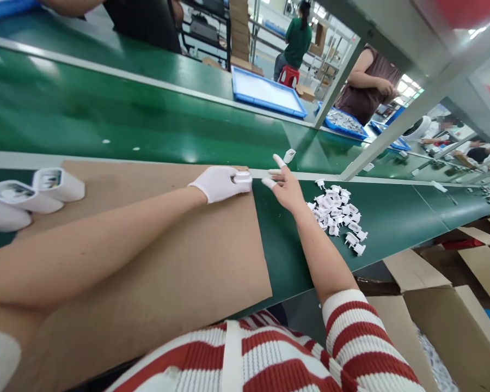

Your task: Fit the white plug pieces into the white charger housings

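Observation:
My left hand point(218, 184), in a white glove, is closed around a white plastic charger housing point(242, 177) over the right edge of a cardboard sheet point(179, 245). Just to its right, my right hand point(283, 188) has its fingers spread, with white covers on some fingertips, and nothing is in it. Beyond those fingertips, a similar white housing point(289, 155) sits on the green belt point(167, 122). A heap of small white plug parts point(335, 209) lies right of my right wrist. Several open white housings point(59, 184) stand at the far left.
A metal post point(378, 133) slants up from the belt's near rail. Blue trays point(269, 92) rest across the belt, where a person in brown point(365, 81) is at work. Open cardboard boxes point(453, 321) stand at the lower right, below the table edge.

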`<state>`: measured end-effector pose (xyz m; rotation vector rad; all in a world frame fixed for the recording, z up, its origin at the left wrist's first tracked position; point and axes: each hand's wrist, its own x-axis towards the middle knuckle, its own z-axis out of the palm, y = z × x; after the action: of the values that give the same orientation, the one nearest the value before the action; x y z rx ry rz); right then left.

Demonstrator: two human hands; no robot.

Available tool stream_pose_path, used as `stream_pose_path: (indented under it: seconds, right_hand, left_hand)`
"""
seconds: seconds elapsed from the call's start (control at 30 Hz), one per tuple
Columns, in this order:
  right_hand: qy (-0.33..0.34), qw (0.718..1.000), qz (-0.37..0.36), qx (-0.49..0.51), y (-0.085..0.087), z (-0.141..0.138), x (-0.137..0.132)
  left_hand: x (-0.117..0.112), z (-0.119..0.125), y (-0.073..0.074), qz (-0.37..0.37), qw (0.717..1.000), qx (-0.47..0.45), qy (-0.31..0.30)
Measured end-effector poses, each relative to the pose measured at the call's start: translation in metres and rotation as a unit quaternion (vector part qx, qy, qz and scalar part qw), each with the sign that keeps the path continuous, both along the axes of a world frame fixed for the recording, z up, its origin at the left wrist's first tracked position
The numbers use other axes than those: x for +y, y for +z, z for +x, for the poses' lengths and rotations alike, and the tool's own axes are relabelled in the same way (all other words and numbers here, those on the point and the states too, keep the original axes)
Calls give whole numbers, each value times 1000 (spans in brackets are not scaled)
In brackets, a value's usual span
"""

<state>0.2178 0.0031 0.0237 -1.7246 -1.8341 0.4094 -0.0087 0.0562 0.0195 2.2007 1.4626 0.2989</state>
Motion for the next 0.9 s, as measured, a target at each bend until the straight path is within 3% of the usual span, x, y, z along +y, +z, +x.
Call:
stream_pose_path:
  seconds: [0.1, 0.2, 0.27, 0.33, 0.43, 0.47, 0.5, 0.57, 0.63, 0.7, 0.73, 0.8, 0.9]
  right_hand:
    - [-178, 976, -30, -122, 6, 53, 12]
    - [-299, 921, -153, -199, 12, 92, 16]
    - [-296, 911, -203, -204, 14, 107, 15]
    - [-272, 922, -190, -199, 15, 113, 11]
    - [-242, 949, -136, -149, 17, 109, 5]
    - [-226, 961, -122, -104, 18, 103, 4]
    - [-202, 972, -112, -40, 19, 95, 3]
    - [-127, 976, -119, 135, 19, 75, 1]
    - [-39, 938, -157, 306, 15, 51, -2]
    - [21, 897, -197, 396, 9, 28, -6]
    - [35, 889, -210, 406, 6, 19, -9]
    - [41, 900, -219, 375, -2, 5, -15]
    - [57, 955, -170, 238, -10, -6, -24]
  left_hand:
    - [35, -11, 6, 34, 992, 5, 119]
    - [66, -26, 5, 58, 982, 11, 178]
    - [78, -34, 3, 31, 982, 22, 186]
    - [81, -36, 3, 21, 976, 32, 215]
    - [75, -27, 7, 133, 944, 6, 302]
    - [73, -21, 10, 181, 935, -4, 305]
    - [71, -12, 12, 220, 934, -9, 282]
    - [73, 9, 17, 254, 953, 8, 166]
    - [80, 34, 18, 248, 967, 44, 25]
    - [91, 60, 16, 232, 966, 79, -84]
    - [98, 72, 14, 228, 962, 93, -115]
    - [109, 90, 10, 217, 958, 113, -149]
    - [121, 104, 7, 151, 969, 89, -175]
